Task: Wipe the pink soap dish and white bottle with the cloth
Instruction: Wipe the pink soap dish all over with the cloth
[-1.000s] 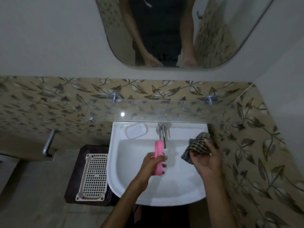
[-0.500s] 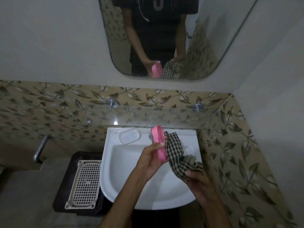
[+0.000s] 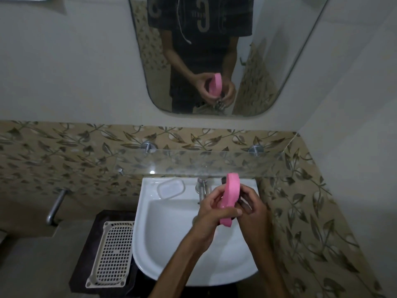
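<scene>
The pink soap dish (image 3: 231, 195) stands on edge above the white sink (image 3: 171, 244). My left hand (image 3: 212, 208) grips it from the left, fingers curled round its lower half. My right hand (image 3: 250, 206) closes against the dish's right face, with the checked cloth (image 3: 241, 204) bunched between palm and dish and mostly hidden. The mirror (image 3: 214, 50) reflects both hands around the dish. No white bottle shows in this view.
A clear soap dish lid (image 3: 170, 188) lies on the sink's back ledge beside the chrome tap (image 3: 202, 188). A glass shelf (image 3: 204, 162) juts out above the sink. A white perforated basket (image 3: 111, 252) sits on a dark stand to the left. Tiled wall lies close on the right.
The hanging cloth has been gathered into my right hand and pressed against the dish. Both hands have closed together around the dish. The camera has tilted upward.
</scene>
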{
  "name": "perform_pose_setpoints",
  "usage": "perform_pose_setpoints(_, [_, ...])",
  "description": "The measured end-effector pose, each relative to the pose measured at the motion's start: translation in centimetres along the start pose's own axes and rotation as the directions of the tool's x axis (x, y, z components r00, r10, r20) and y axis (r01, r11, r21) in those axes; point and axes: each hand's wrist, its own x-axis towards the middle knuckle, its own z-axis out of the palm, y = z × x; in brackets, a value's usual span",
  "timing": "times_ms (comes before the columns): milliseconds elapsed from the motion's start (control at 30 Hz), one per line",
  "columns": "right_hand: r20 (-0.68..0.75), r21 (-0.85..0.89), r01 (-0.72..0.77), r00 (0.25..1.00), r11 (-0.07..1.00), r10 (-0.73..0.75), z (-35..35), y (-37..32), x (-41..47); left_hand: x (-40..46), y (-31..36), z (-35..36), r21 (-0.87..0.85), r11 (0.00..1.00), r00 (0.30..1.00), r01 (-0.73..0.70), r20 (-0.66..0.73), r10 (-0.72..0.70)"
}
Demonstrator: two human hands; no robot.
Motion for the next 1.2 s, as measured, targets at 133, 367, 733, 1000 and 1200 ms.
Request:
perform_pose_setpoints(133, [-0.054, 0.138, -0.089, 0.994, 0.986, 0.097, 0.8, 1.1, 0.0, -0.6, 1.6, -0.6, 0.125, 0.992, 0.997, -0.028, 0.08, 0.018])
perform_pose_setpoints(367, [0.063, 0.374, -0.381, 0.92, 0.846, 0.387, 2.0, 1.6, 0.5, -1.2, 3.7, -1.7, 0.215, 0.977, 0.999, -0.016, 0.054, 0.004])
perform_pose_setpoints(733, [0.256, 0.773, -0.497, 0.812, 0.393, 0.524, 1.2, 1.5, 0.6, -1.6, 3.8, -2.4, 0.702, 0.712, 0.846, 0.002, -0.38, 0.373])
perform_pose_setpoints(1000, [0.064, 0.543, -0.332, 0.932, 0.771, 0.356, 3.0, -2.8, -0.1, -1.4, 3.0, -4.0, 0.713, 0.7, 0.889, -0.041, -0.294, 0.351])
perform_pose_setpoints(1200, [0.052, 0.463, -0.221, 0.974, 0.859, 0.222, 3.2, -3.3, -0.1, -2.5, 4.0, -5.5, 0.173, 0.976, 0.988, -0.13, -0.061, 0.142])
